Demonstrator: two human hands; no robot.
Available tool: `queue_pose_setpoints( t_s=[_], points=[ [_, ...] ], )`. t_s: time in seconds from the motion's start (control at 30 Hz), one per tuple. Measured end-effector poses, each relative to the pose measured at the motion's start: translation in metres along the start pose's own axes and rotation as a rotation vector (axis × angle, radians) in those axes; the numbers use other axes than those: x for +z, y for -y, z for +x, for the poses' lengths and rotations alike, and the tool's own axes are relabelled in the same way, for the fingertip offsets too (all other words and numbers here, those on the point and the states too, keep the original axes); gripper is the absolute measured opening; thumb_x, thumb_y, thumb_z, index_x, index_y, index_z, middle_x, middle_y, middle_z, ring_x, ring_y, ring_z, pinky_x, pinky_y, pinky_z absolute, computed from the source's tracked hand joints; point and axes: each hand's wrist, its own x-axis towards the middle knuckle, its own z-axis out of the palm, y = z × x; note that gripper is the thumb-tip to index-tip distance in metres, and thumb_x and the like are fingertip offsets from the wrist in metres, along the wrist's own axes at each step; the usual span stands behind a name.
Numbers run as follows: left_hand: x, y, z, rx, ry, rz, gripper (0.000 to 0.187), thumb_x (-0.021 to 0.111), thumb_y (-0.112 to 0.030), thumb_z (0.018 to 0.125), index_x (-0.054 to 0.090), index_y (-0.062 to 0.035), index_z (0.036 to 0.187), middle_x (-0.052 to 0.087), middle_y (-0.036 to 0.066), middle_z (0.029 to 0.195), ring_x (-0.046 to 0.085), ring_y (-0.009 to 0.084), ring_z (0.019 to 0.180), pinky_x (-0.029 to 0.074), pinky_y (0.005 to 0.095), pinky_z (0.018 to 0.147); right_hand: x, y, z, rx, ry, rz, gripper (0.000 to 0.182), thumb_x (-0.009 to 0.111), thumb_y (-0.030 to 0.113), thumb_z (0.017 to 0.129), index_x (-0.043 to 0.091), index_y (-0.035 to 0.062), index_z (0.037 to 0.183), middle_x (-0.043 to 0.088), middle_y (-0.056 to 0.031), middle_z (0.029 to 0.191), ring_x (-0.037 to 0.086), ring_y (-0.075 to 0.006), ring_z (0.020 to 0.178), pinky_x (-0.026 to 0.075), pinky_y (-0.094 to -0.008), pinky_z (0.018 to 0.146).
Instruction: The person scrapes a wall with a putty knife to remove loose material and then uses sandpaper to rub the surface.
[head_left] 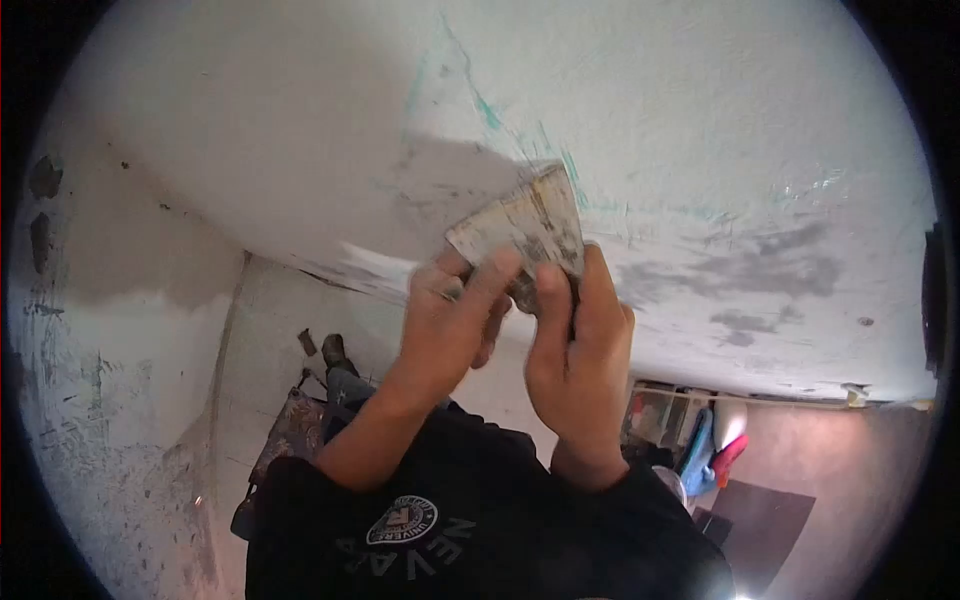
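Note:
A putty knife (525, 220) with a wide, stained blade is held up in front of the wall, its broad edge pointing up. My right hand (580, 350) is closed around its handle end, thumb laid along the lower blade. From the left, my left hand (455, 310) pinches the blade's lower corner, thumb on its face and other fingers curled below. The handle is mostly hidden by my hands. Behind the blade, the white wall surface (700, 120) carries a crack with green streaks and grey smeared patches.
A second wall (150, 370) at the left is patchy and chipped. Far below are a shoe (335, 348) and a patterned cloth-like item (292, 430). At lower right stand shelves (650, 410), blue cloth (699, 455), red cloth (730, 460) and a dark flat panel (765, 525).

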Motion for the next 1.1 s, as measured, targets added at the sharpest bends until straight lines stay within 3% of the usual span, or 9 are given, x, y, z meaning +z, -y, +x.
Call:
queue_pose_setpoints(
  t_s=[0.1, 0.23, 0.3, 0.43, 0.7, 0.73, 0.83, 0.97, 1.1],
  points=[
    [-0.003, 0.000, 0.010, -0.026, 0.002, 0.043, 0.031, 0.060, -0.032, 0.096, 0.061, -0.0014, 0.089, 0.049, -0.001, 0.054, 0.040, 0.0046, 0.035, 0.029, 0.0209, 0.031, 0.007, -0.004, 0.012, -0.061, 0.002, 0.082, 0.020, 0.052, 0.006, 0.097, 0.054, -0.0102, 0.108, 0.059, -0.0209, 0.065, 0.059, -0.0312, 0.053, 0.042, -0.0392, 0.050],
    [-0.001, -0.012, 0.003, -0.022, -0.075, 0.046, 0.030, 0.061, -0.031, 0.096, 0.060, -0.0019, 0.089, 0.050, -0.001, 0.055, 0.041, 0.0047, 0.037, 0.029, 0.0209, 0.031, 0.003, 0.009, 0.007, -0.143, -0.039, -0.139, 0.022, 0.049, 0.008, 0.099, 0.053, -0.0113, 0.108, 0.064, -0.0172, 0.072, 0.060, -0.0200, 0.058, 0.044, -0.0334, 0.053],
    [-0.002, -0.004, 0.002, -0.054, 0.017, 0.022, 0.030, 0.061, -0.031, 0.096, 0.060, -0.0018, 0.089, 0.050, -0.001, 0.055, 0.042, 0.0047, 0.038, 0.029, 0.0212, 0.031, 0.001, 0.002, 0.005, 0.034, 0.018, 0.119, 0.025, 0.053, 0.006, 0.096, 0.052, -0.0132, 0.112, 0.063, -0.0213, 0.072, 0.058, -0.0326, 0.054, 0.043, -0.0393, 0.052],
    [-0.003, -0.002, 0.013, 0.018, -0.035, -0.074, 0.029, 0.062, -0.030, 0.095, 0.061, -0.0019, 0.090, 0.049, -0.001, 0.055, 0.040, 0.0046, 0.037, 0.028, 0.0215, 0.031, 0.009, 0.016, 0.016, -0.184, -0.053, -0.257, 0.024, 0.050, 0.009, 0.099, 0.052, -0.0125, 0.109, 0.063, -0.0182, 0.072, 0.061, -0.0219, 0.058, 0.045, -0.0337, 0.053],
    [-0.002, -0.003, 0.011, 0.009, -0.012, -0.053, 0.031, 0.060, -0.031, 0.097, 0.061, -0.0007, 0.096, 0.048, -0.002, 0.054, 0.039, 0.0039, 0.036, 0.028, 0.0209, 0.031, 0.004, 0.019, 0.016, -0.001, 0.063, -0.146, 0.023, 0.052, 0.006, 0.098, 0.052, -0.0133, 0.110, 0.064, -0.0214, 0.076, 0.064, -0.0261, 0.061, 0.046, -0.0344, 0.054],
    [-0.004, -0.002, 0.008, 0.007, 0.002, -0.025, 0.031, 0.060, -0.032, 0.096, 0.061, -0.0005, 0.096, 0.048, -0.002, 0.055, 0.039, 0.0039, 0.036, 0.028, 0.0211, 0.031, 0.002, 0.015, 0.010, -0.258, -0.028, -0.334, 0.024, 0.052, 0.006, 0.097, 0.052, -0.0132, 0.112, 0.064, -0.0223, 0.078, 0.064, -0.0275, 0.062, 0.047, -0.0342, 0.055],
    [-0.004, -0.008, 0.008, -0.064, 0.051, 0.001, 0.034, 0.061, -0.034, 0.096, 0.060, -0.0003, 0.096, 0.049, -0.001, 0.056, 0.040, 0.0040, 0.037, 0.028, 0.0213, 0.030, 0.001, 0.002, 0.006, 0.013, 0.041, 0.035, 0.024, 0.055, 0.005, 0.095, 0.054, -0.0113, 0.113, 0.063, -0.0231, 0.076, 0.059, -0.0337, 0.056, 0.043, -0.0372, 0.052],
    [-0.005, -0.006, 0.013, 0.041, -0.035, -0.085, 0.033, 0.062, -0.032, 0.096, 0.062, 0.0002, 0.099, 0.050, -0.002, 0.056, 0.040, 0.0039, 0.036, 0.028, 0.0212, 0.030, 0.008, 0.020, 0.017, -0.211, -0.053, -0.297, 0.026, 0.054, 0.004, 0.096, 0.050, -0.0139, 0.114, 0.063, -0.0249, 0.076, 0.063, -0.0314, 0.056, 0.046, -0.0384, 0.051],
    [-0.005, -0.009, 0.008, -0.096, 0.000, 0.012, 0.030, 0.060, -0.030, 0.096, 0.060, -0.0004, 0.097, 0.049, -0.001, 0.056, 0.040, 0.0049, 0.036, 0.028, 0.0212, 0.030, 0.007, -0.001, 0.006, -0.150, -0.058, -0.010, 0.028, 0.057, 0.004, 0.094, 0.051, -0.0129, 0.116, 0.062, -0.0241, 0.072, 0.056, -0.0338, 0.048, 0.041, -0.0412, 0.046]
  ],
)
